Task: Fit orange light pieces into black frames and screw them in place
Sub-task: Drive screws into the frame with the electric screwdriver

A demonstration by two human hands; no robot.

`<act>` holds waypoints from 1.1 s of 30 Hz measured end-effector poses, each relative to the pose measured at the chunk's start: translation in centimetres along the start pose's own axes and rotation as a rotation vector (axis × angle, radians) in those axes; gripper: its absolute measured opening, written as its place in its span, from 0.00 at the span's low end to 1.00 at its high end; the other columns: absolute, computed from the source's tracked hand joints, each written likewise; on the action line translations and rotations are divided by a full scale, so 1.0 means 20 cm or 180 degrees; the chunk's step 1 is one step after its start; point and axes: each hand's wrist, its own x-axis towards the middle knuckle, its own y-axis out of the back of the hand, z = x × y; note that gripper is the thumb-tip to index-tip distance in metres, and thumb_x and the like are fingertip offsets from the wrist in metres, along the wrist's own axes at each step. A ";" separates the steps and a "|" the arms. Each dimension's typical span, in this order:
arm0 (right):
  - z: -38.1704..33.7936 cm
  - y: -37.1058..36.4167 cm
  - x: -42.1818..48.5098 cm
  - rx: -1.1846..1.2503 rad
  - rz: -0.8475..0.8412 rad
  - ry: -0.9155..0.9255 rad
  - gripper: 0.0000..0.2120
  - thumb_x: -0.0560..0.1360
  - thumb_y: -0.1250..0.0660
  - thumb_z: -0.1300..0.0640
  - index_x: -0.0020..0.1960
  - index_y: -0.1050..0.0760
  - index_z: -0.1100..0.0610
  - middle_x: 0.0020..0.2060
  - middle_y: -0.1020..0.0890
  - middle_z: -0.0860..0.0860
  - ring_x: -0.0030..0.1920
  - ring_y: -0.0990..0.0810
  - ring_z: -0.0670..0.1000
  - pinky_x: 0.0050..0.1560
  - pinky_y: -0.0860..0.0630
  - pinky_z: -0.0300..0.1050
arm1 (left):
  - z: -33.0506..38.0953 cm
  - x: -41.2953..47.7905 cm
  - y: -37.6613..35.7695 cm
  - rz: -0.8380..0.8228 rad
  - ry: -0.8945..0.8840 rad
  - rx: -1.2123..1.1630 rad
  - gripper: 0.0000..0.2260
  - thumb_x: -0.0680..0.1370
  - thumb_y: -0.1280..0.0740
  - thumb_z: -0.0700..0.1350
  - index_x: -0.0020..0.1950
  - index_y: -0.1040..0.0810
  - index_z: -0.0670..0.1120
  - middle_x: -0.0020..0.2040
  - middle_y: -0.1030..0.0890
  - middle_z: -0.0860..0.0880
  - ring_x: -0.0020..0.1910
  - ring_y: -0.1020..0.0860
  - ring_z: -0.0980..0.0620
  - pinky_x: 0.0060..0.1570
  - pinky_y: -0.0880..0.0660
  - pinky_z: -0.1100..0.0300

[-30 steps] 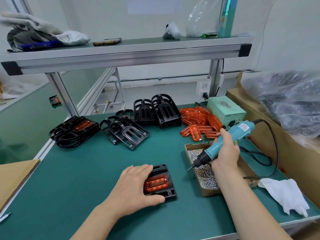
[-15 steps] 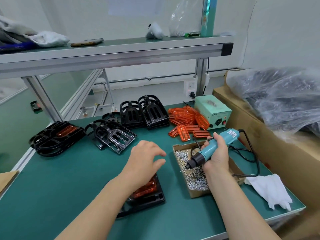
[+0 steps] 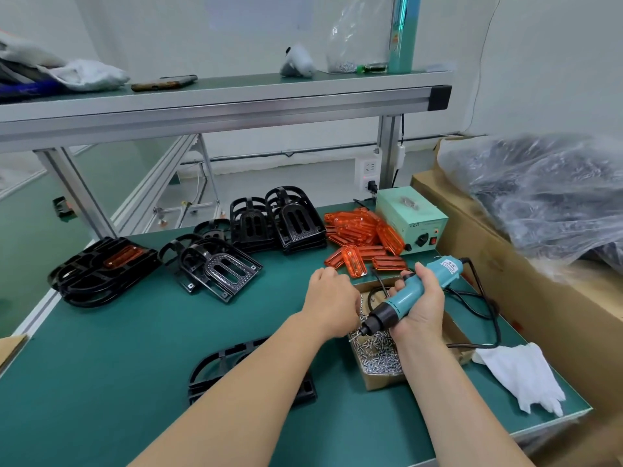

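Since the earlier frames, your left hand [image 3: 332, 301] has lifted off the black frame [image 3: 215, 365] and crossed to the cardboard box [image 3: 382, 380] of screws [image 3: 377, 352]. Its back faces the camera and its fingers bend down into the box, just beside the driver tip. The fingertips are hidden, so it cannot be told whether they pinch a screw.

Your right hand [image 3: 419, 310] grips the teal electric screwdriver [image 3: 399, 303], fingers and thumb curled about the barrel. The bit points down and leftward over the screws.

The black frame lies flat on the green table [image 3: 101, 365], nearer to you than both hands. It sits partly beneath your left forearm, which hides its middle.

Beyond the hands, loose orange light pieces [image 3: 357, 230] are heaped, the nearest just past your left knuckles. Right of the heap, beyond your right hand, stands a pale green control box [image 3: 411, 214].

Beyond and to the left of your left hand are upright stacks of empty frames [image 3: 279, 220] and a loose frame [image 3: 219, 269] lying flat. Farther left is a low stack [image 3: 97, 281] topped by a frame carrying an orange piece [image 3: 123, 257]. A white cloth [image 3: 519, 375] lies to the right of your right forearm.
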 end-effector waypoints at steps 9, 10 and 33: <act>0.00 0.00 0.00 -0.0046 0.0015 -0.0016 0.08 0.74 0.28 0.53 0.43 0.26 0.54 0.27 0.22 0.45 0.26 0.24 0.42 0.28 0.25 0.34 | 0.02 0.04 -0.03 -0.0374 -0.0041 -0.0094 0.09 0.77 0.35 0.41 0.53 0.18 0.50 0.51 0.20 0.48 0.56 0.31 0.45 0.61 0.39 0.51; 0.00 0.00 0.00 -0.0047 0.0013 -0.0010 0.09 0.75 0.28 0.53 0.42 0.26 0.54 0.27 0.22 0.45 0.25 0.24 0.42 0.28 0.25 0.34 | 0.02 0.04 -0.04 -0.0399 -0.0050 -0.0082 0.09 0.76 0.36 0.41 0.53 0.19 0.49 0.52 0.20 0.48 0.56 0.31 0.44 0.61 0.39 0.51; -0.01 -0.13 -0.07 0.0073 -0.0104 0.0301 0.07 0.75 0.27 0.55 0.44 0.26 0.54 0.29 0.21 0.45 0.28 0.24 0.42 0.29 0.25 0.35 | -0.19 -0.39 0.03 0.0573 0.0363 -0.2912 0.11 0.72 0.28 0.40 0.46 0.24 0.56 0.40 0.18 0.60 0.44 0.21 0.52 0.48 0.29 0.63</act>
